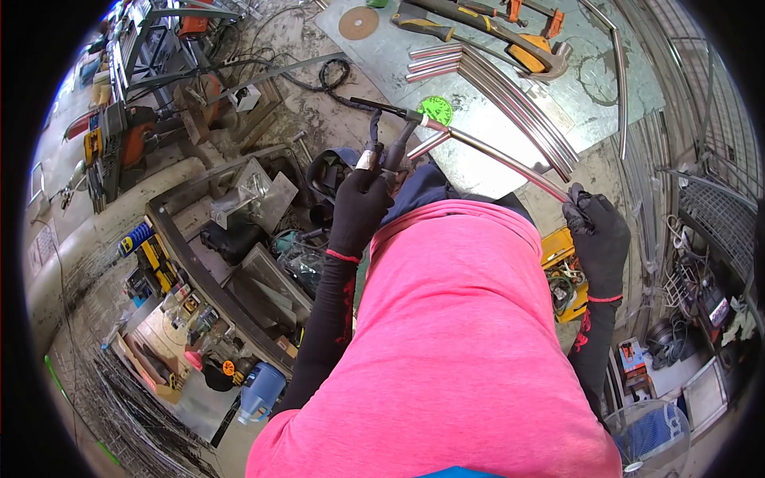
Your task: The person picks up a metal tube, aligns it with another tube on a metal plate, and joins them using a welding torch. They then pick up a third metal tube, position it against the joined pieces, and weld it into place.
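My left hand (362,203), in a dark glove, reaches up to a black welding torch (386,107) on a cable, with its fingers around the handle. The torch's pale end touches or nearly touches a bent metal tube (506,158) near its joint with a shorter leg. At the tube's right end, my gloved right hand (594,227) is closed on it. Behind the tube, several similar bent tubes (518,107) lie side by side on the metal tabletop (478,171). A bright green disc (435,110) lies just beyond the torch's end.
A hammer (550,60), orange clamps (551,24) and a brown disc (358,23) lie on the far tabletop. To the left is an open drawer (183,247) of tools and parts. A yellow case (558,248) sits by my right arm. Long metal bars (644,183) line the right side.
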A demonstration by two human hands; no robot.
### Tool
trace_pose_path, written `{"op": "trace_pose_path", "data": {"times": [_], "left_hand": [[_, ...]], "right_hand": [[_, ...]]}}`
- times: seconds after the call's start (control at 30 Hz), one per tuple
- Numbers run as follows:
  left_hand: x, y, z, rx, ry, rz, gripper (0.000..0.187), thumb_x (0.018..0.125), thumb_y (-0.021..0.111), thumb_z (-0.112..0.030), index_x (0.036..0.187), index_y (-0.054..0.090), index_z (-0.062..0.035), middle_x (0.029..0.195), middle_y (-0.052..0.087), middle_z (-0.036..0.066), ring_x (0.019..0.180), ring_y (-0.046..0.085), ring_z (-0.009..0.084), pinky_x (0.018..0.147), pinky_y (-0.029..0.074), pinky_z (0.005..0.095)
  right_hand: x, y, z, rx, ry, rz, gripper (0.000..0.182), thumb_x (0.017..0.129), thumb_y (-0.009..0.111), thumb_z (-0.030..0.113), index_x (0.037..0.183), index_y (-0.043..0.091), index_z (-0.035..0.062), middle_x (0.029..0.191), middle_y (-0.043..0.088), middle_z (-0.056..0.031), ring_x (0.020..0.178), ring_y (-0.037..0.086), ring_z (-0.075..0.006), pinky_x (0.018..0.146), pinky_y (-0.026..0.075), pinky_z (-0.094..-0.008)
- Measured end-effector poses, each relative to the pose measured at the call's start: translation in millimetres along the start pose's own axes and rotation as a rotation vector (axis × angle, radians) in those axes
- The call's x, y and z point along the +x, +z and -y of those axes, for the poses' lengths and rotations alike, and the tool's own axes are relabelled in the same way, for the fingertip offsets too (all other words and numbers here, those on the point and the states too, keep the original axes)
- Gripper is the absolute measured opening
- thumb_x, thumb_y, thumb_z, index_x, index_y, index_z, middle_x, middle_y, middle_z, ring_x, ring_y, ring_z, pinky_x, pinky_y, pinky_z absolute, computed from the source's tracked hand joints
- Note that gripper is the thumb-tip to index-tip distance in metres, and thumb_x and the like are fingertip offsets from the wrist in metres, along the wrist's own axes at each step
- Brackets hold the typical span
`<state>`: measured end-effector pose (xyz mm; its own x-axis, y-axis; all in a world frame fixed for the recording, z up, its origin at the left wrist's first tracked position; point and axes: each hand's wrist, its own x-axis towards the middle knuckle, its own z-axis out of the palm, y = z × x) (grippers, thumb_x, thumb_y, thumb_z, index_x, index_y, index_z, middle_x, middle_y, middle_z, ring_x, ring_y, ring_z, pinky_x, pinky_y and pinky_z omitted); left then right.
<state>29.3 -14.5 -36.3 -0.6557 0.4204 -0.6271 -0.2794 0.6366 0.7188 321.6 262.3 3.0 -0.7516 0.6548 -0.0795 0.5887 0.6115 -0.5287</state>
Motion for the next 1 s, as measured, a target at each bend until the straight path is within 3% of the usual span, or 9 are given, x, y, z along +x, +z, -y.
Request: {"op": "trace_pose_path", "data": {"times": [0.2, 0.27, 0.3, 0.53, 0.6, 0.73, 0.77, 0.8, 1.0], "left_hand": [[2.8, 2.5, 5.0, 0.008, -0.029, 0.001, 0.044, 0.101, 0.069, -0.021, 0.133, 0.069, 0.0085, 0.098, 0.074, 0.008, 0.087, 0.066, 0.0112, 0.077, 0.055, 0.0291], [6.9, 3.4, 17.1, -0.147, -0.014, -0.014, 0.046, 0.101, 0.069, -0.022, 0.135, 0.068, 0.0089, 0.1, 0.075, 0.009, 0.087, 0.067, 0.0128, 0.078, 0.055, 0.03], [-0.3, 1.3, -2.7, 0.046, -0.015, -0.003, 0.044, 0.101, 0.069, -0.022, 0.132, 0.069, 0.009, 0.101, 0.075, 0.009, 0.088, 0.067, 0.0129, 0.078, 0.054, 0.0296], [3.5, -0.9, 10.3, 0.035, -0.076, -0.002, 0.041, 0.1, 0.07, -0.021, 0.129, 0.071, 0.0089, 0.102, 0.074, 0.008, 0.09, 0.066, 0.0114, 0.078, 0.054, 0.0287], [5.8, 2.3, 15.4, 0.046, 0.077, -0.056, 0.035, 0.1, 0.068, -0.025, 0.1, 0.072, 0.0099, 0.072, 0.072, 0.013, 0.065, 0.07, 0.016, 0.061, 0.052, 0.0325], [3.9, 0.8, 7.9, 0.086, 0.059, -0.063, 0.035, 0.1, 0.068, -0.025, 0.099, 0.072, 0.0098, 0.073, 0.072, 0.013, 0.065, 0.07, 0.0163, 0.061, 0.053, 0.033], [3.6, -1.3, 5.4, 0.087, -0.002, -0.019, 0.039, 0.1, 0.068, -0.022, 0.125, 0.064, 0.0083, 0.091, 0.072, 0.01, 0.08, 0.067, 0.0136, 0.073, 0.053, 0.0306], [3.4, -2.4, 4.4, 0.088, -0.063, 0.025, 0.059, 0.1, 0.068, -0.018, 0.152, 0.056, 0.0067, 0.109, 0.072, 0.007, 0.095, 0.064, 0.0109, 0.084, 0.053, 0.0282], [4.2, -0.2, 8.8, 0.003, -0.031, 0.002, 0.061, 0.1, 0.068, -0.018, 0.154, 0.053, 0.007, 0.118, 0.072, 0.011, 0.102, 0.066, 0.0134, 0.09, 0.054, 0.0294]], "right_hand": [[-2.5, 4.1, -2.2, 0.042, 0.01, -0.028, 0.028, 0.091, 0.083, 0.017, 0.117, 0.079, 0.0075, 0.089, 0.072, -0.0147, 0.078, 0.071, -0.0351, 0.069, 0.055, -0.0442], [-1.7, 4.4, -3.1, 0.038, -0.014, -0.031, 0.029, 0.09, 0.083, 0.017, 0.117, 0.08, 0.0075, 0.089, 0.073, -0.0155, 0.078, 0.072, -0.0354, 0.069, 0.056, -0.0442], [-4.7, 5.5, -1.8, 0.057, 0.062, -0.024, 0.029, 0.09, 0.084, 0.017, 0.117, 0.08, 0.0077, 0.09, 0.074, -0.0163, 0.08, 0.073, -0.0355, 0.07, 0.057, -0.0439], [-5.7, 6.1, -4.0, 0.066, 0.043, -0.024, 0.029, 0.09, 0.083, 0.017, 0.118, 0.08, 0.0079, 0.093, 0.075, -0.0164, 0.081, 0.073, -0.036, 0.071, 0.057, -0.0444], [-5.6, 6.0, -4.5, 0.042, 0.012, -0.025, 0.032, 0.09, 0.084, 0.018, 0.12, 0.08, 0.0088, 0.092, 0.074, -0.0157, 0.08, 0.073, -0.0356, 0.07, 0.056, -0.0444], [-5.2, 5.2, -2.9, 0.029, 0.013, -0.028, 0.032, 0.09, 0.084, 0.018, 0.12, 0.08, 0.0088, 0.091, 0.074, -0.0152, 0.079, 0.073, -0.0355, 0.069, 0.056, -0.0445], [-5.1, 5.5, -3.4, 0.027, 0.007, -0.033, 0.031, 0.09, 0.084, 0.018, 0.119, 0.08, 0.0086, 0.091, 0.074, -0.0152, 0.079, 0.072, -0.0357, 0.069, 0.056, -0.0444], [-5.2, 5.7, -3.7, 0.026, 0.002, -0.037, 0.03, 0.09, 0.083, 0.018, 0.118, 0.08, 0.0083, 0.091, 0.074, -0.0152, 0.079, 0.072, -0.0359, 0.069, 0.056, -0.0444], [-3.6, 3.4, -1.2, 0.017, -0.009, -0.034, 0.028, 0.091, 0.083, 0.018, 0.117, 0.079, 0.0079, 0.092, 0.074, -0.0153, 0.082, 0.073, -0.0372, 0.07, 0.056, -0.0452]]}}
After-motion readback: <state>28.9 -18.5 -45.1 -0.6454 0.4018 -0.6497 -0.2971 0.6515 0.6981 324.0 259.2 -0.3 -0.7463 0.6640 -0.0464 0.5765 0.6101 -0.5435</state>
